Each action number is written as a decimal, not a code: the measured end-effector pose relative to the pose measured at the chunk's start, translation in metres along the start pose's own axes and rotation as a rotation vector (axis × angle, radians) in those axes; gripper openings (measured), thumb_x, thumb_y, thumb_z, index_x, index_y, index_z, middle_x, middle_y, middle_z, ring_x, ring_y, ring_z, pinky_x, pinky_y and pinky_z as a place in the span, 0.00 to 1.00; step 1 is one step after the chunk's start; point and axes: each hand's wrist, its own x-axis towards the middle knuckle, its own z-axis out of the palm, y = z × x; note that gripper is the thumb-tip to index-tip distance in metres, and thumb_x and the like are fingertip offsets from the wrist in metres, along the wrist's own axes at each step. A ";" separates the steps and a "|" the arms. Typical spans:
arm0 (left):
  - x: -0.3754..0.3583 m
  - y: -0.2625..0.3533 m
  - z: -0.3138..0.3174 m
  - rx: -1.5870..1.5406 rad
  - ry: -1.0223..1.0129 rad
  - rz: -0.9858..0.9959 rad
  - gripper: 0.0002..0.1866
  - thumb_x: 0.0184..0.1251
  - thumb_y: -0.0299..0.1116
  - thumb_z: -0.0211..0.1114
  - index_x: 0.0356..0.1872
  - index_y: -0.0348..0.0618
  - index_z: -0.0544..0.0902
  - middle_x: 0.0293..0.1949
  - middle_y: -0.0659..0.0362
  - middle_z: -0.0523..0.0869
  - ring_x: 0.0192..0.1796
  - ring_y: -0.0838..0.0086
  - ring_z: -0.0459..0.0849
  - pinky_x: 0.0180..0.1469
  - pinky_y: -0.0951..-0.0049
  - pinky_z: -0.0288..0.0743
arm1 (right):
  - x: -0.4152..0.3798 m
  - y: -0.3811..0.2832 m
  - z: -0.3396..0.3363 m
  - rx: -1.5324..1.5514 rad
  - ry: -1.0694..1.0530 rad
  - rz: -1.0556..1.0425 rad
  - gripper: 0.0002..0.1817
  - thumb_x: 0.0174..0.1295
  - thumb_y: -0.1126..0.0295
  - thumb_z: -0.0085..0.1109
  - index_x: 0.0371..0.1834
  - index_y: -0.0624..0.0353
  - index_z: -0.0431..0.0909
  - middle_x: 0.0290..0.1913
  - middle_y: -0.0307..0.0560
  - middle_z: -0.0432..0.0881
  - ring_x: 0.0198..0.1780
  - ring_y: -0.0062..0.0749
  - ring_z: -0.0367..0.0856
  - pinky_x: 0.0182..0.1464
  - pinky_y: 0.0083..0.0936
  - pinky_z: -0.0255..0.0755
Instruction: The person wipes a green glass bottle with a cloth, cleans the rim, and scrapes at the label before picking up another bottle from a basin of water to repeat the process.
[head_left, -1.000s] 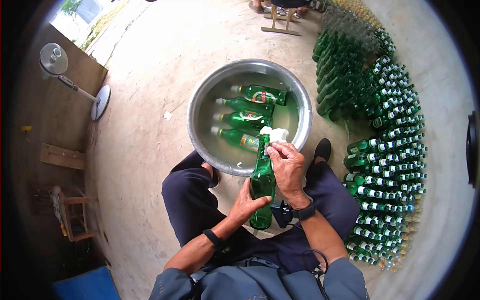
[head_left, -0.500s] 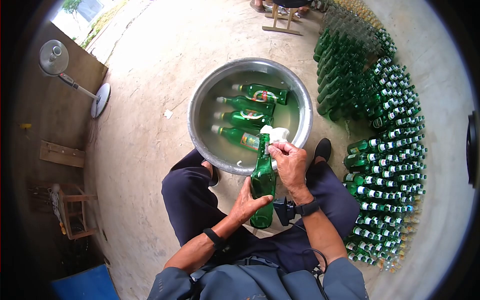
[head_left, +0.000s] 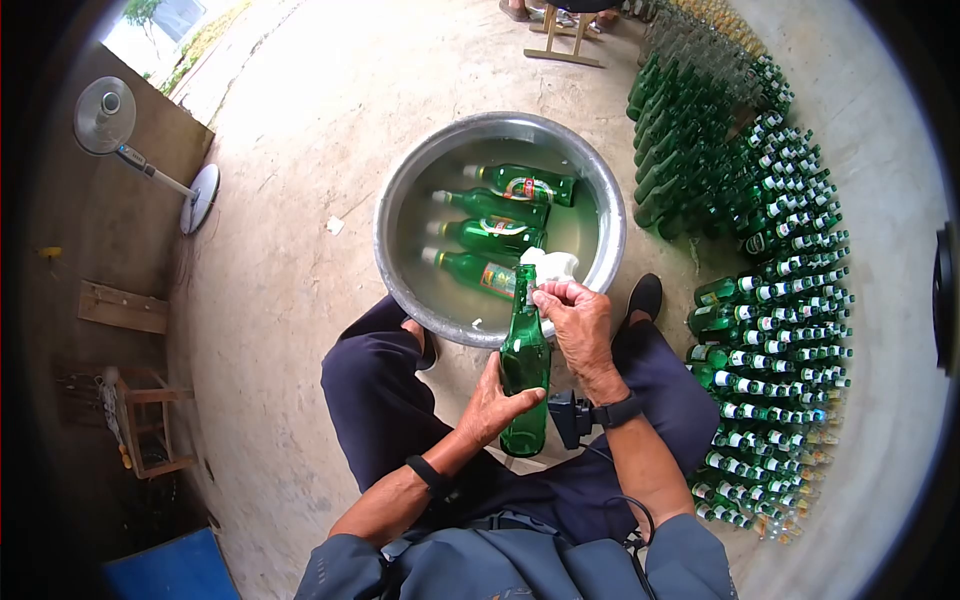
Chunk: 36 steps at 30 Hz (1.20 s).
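Note:
A green glass bottle (head_left: 523, 365) stands tilted over my lap, its neck toward the metal basin. My left hand (head_left: 498, 400) is wrapped around its lower body. At the neck, my right hand (head_left: 580, 325) pinches with thumb and forefinger at a small pale neck label (head_left: 531, 296); the fingertips partly hide it. Just beyond the bottle's mouth, a white cloth (head_left: 556, 266) lies at the near right inside of the basin (head_left: 612, 235). Several green bottles, among them a labelled bottle (head_left: 470, 268), lie in its cloudy water.
Many upright green bottles (head_left: 765, 330) crowd the floor on the right along the wall. A standing fan (head_left: 105, 115) and a wooden stool (head_left: 155, 420) are on the left. At the top, a person's foot shows near a wooden seat (head_left: 565, 40).
Both hands and the bottle keep nearly the same place, with the bottle's neck a touch higher and farther left. The bottles in the basin lie as before.

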 end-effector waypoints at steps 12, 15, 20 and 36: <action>0.001 -0.002 0.000 -0.016 0.004 0.024 0.45 0.56 0.43 0.79 0.69 0.33 0.66 0.60 0.49 0.79 0.64 0.65 0.77 0.68 0.62 0.71 | 0.001 0.002 0.003 0.048 -0.035 0.061 0.07 0.66 0.74 0.69 0.42 0.68 0.87 0.33 0.37 0.87 0.30 0.15 0.78 0.35 0.16 0.75; 0.000 -0.001 0.000 -0.037 0.002 0.022 0.44 0.56 0.43 0.79 0.69 0.34 0.67 0.59 0.50 0.79 0.63 0.66 0.77 0.68 0.63 0.72 | 0.001 0.004 0.005 0.079 -0.032 0.059 0.08 0.67 0.74 0.68 0.44 0.67 0.86 0.35 0.36 0.86 0.30 0.14 0.77 0.35 0.15 0.73; 0.002 -0.001 0.000 -0.052 0.000 0.043 0.44 0.55 0.42 0.79 0.69 0.34 0.67 0.60 0.51 0.79 0.63 0.66 0.77 0.68 0.63 0.71 | -0.001 0.000 0.006 0.089 -0.021 0.051 0.08 0.67 0.73 0.68 0.45 0.67 0.86 0.35 0.35 0.86 0.30 0.13 0.76 0.35 0.15 0.73; -0.001 0.003 0.000 -0.036 -0.012 0.054 0.43 0.55 0.39 0.79 0.70 0.35 0.67 0.61 0.51 0.78 0.65 0.66 0.76 0.70 0.63 0.69 | -0.003 -0.011 0.001 0.026 -0.069 0.048 0.07 0.66 0.73 0.69 0.38 0.67 0.87 0.29 0.36 0.86 0.28 0.13 0.78 0.31 0.16 0.74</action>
